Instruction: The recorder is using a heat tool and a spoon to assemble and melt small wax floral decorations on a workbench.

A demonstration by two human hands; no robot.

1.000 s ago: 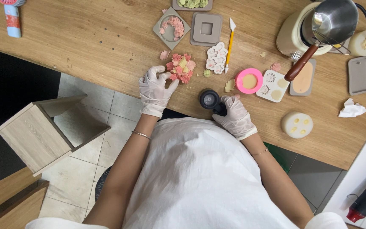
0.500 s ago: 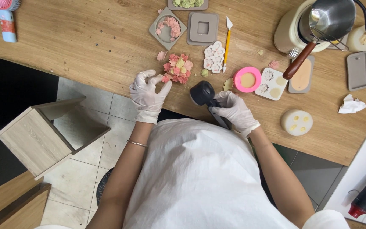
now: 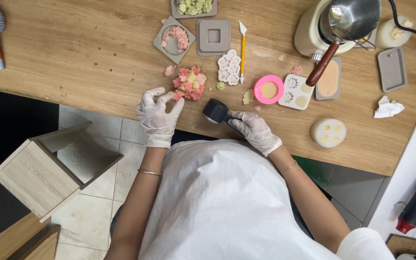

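Gripping a black round-headed tool (image 3: 216, 111) by its handle, the gloved right hand (image 3: 253, 130) is closed around it at the table's (image 3: 73, 53) near edge. The gloved left hand (image 3: 157, 114) rests just left of it, fingers loosely spread and curled, holding nothing, fingertips just beside a cluster of pink and yellow flowers (image 3: 189, 83). Beyond lie a white flower mould (image 3: 229, 68), a yellow-handled sculpting tool (image 3: 241, 50) and a pink round mould (image 3: 268, 89).

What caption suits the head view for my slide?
Gloved right hand grips a black tool; left hand rests beside pink flower cluster.
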